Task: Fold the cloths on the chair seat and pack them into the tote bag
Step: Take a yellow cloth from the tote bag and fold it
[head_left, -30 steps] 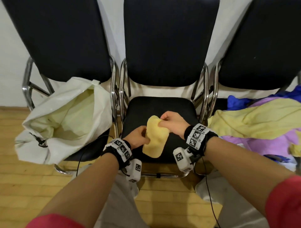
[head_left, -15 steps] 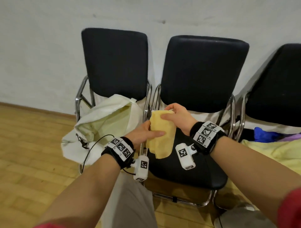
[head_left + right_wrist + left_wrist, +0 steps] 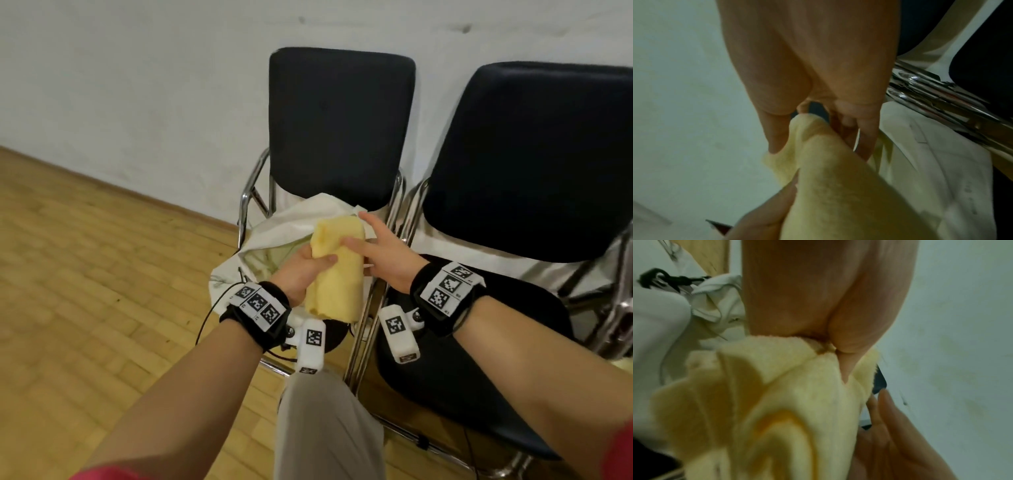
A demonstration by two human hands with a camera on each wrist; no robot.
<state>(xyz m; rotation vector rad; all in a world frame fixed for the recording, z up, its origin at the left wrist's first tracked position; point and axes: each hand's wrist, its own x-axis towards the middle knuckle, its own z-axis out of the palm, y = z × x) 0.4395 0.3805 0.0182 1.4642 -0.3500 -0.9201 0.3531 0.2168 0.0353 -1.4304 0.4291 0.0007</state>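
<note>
A folded yellow cloth (image 3: pixel 337 274) hangs upright over the mouth of the cream tote bag (image 3: pixel 274 226), which sits on the left chair's seat. My left hand (image 3: pixel 306 269) grips the cloth's left side, its thumb lying across the front. In the left wrist view the cloth (image 3: pixel 777 402) bunches under that thumb. My right hand (image 3: pixel 375 251) is at the cloth's right edge with straight, spread fingers; only its thumb touches the fabric. The right wrist view has the cloth (image 3: pixel 838 186) beside the thumb, with the bag (image 3: pixel 920 170) behind. The bag's inside is mostly hidden.
Two black chairs with chrome frames stand against the white wall. The right one's seat (image 3: pixel 462 370) is bare where it shows. Chrome chair tubes (image 3: pixel 373 308) run between the two seats. Wooden floor (image 3: pixel 102 274) stretches to the left. My trouser leg (image 3: pixel 325 428) is below.
Both hands carried the cloth up off the middle chair seat and leftward over the bag. My view swung left. The right hand's fingers went from pinching the cloth's top to straight.
</note>
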